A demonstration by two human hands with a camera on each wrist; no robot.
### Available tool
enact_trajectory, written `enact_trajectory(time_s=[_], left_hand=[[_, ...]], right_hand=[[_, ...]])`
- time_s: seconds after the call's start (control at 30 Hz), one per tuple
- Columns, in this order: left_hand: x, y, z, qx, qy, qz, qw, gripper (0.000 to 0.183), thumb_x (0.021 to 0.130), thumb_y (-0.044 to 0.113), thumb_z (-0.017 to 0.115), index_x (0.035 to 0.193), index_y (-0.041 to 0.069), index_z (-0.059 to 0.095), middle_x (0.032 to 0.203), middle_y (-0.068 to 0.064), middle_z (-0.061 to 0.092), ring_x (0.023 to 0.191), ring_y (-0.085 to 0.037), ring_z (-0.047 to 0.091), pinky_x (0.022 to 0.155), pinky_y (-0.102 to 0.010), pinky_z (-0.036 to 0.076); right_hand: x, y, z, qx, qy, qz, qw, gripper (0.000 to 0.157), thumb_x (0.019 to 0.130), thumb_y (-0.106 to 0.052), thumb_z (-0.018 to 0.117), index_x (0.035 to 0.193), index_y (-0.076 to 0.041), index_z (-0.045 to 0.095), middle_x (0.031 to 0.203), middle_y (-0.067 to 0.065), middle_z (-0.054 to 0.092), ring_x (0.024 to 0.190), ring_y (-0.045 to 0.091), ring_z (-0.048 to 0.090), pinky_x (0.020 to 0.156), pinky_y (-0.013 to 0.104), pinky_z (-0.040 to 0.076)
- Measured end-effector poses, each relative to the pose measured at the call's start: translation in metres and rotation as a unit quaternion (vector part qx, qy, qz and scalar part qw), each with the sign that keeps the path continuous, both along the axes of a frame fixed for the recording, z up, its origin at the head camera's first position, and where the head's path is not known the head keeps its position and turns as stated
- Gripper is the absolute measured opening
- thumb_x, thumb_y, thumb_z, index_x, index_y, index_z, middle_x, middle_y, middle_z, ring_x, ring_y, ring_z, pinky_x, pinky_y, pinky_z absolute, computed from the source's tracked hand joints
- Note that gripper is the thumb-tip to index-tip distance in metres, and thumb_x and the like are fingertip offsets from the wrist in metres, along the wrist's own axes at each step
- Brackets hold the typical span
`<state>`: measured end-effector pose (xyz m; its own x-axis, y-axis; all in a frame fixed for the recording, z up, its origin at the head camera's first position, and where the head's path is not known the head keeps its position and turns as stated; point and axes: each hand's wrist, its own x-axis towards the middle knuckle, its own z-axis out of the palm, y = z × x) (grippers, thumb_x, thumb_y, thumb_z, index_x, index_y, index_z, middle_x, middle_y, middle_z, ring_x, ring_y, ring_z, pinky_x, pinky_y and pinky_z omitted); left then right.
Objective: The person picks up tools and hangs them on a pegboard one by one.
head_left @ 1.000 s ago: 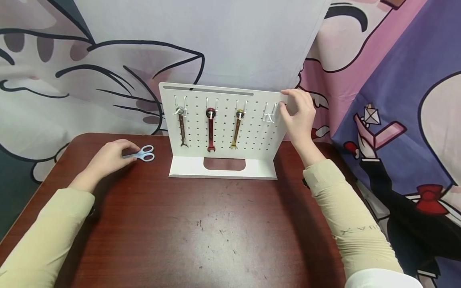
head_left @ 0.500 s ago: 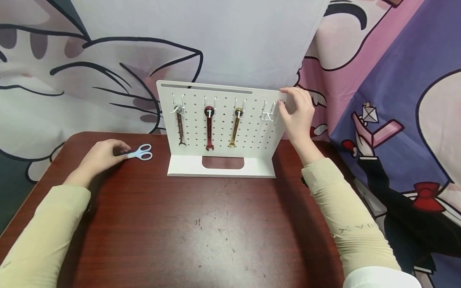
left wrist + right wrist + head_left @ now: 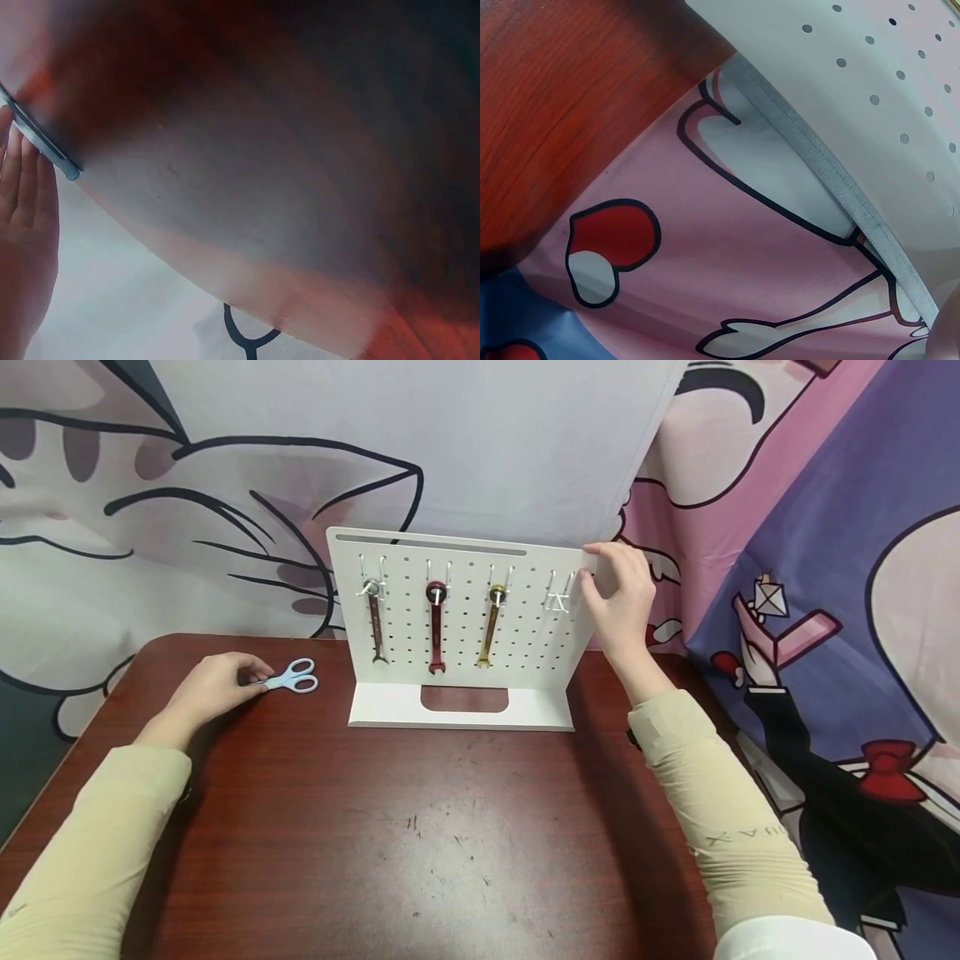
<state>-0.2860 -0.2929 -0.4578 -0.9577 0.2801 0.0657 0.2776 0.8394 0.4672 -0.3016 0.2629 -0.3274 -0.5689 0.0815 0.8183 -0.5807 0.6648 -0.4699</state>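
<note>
Light-blue scissors lie at the back left of the table, handle loops pointing right. My left hand pinches them at the blade end, hiding most of the blades. In the left wrist view the grey edge of the scissors crosses in front of the fingers. A white pegboard stands at the back. My right hand grips its upper right corner, thumb at the front and fingers over the top edge. From its hooks hang a brownish wrench, a red wrench and a gold wrench.
Another white hook sits on the board beside my right thumb. The dark red-brown wooden table runs back to a printed cloth backdrop, with a pink and purple cloth to the right.
My left hand has drawn back slightly leftward along the scissors toward the blade end. The whole view has shifted a little. My right hand keeps its place on the pegboard.
</note>
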Motion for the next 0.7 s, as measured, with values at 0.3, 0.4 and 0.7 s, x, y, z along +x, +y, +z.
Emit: enact_trajectory(time_s=[0.3, 0.4, 0.7], left_hand=[[-0.0003, -0.0012, -0.0003, 0.016, 0.0, -0.019, 0.9997, 0.018, 0.089, -0.001, 0.078, 0.106, -0.009, 0.075, 0.091, -0.018, 0.074, 0.081, -0.018, 0.063, 0.07, -0.022, 0.046], [-0.0004, -0.0019, -0.0007, 0.019, -0.005, -0.021, 0.9996, 0.018, 0.089, -0.001, 0.079, 0.105, -0.009, 0.076, 0.088, -0.015, 0.074, 0.077, -0.003, 0.057, 0.068, -0.019, 0.044], [-0.0011, -0.0062, -0.0039, 0.031, -0.025, -0.027, 0.9989, 0.018, 0.09, 0.002, 0.079, 0.105, -0.008, 0.075, 0.085, -0.01, 0.072, 0.072, 0.007, 0.049, 0.067, -0.016, 0.041]], right_hand=[[0.0005, -0.0011, 0.0002, -0.007, -0.001, 0.0, 1.0, 0.024, 0.091, 0.004, 0.076, 0.114, -0.002, 0.079, 0.116, 0.017, 0.077, 0.12, 0.032, 0.065, 0.112, 0.038, 0.047], [0.0006, -0.0007, 0.0004, -0.007, -0.002, -0.001, 1.0, 0.024, 0.091, 0.004, 0.076, 0.114, -0.002, 0.079, 0.116, 0.017, 0.077, 0.12, 0.032, 0.065, 0.112, 0.038, 0.047], [-0.0001, -0.0004, -0.0006, -0.009, 0.001, 0.003, 1.0, 0.024, 0.09, 0.005, 0.076, 0.113, -0.002, 0.079, 0.115, 0.017, 0.077, 0.119, 0.032, 0.065, 0.111, 0.039, 0.047]])
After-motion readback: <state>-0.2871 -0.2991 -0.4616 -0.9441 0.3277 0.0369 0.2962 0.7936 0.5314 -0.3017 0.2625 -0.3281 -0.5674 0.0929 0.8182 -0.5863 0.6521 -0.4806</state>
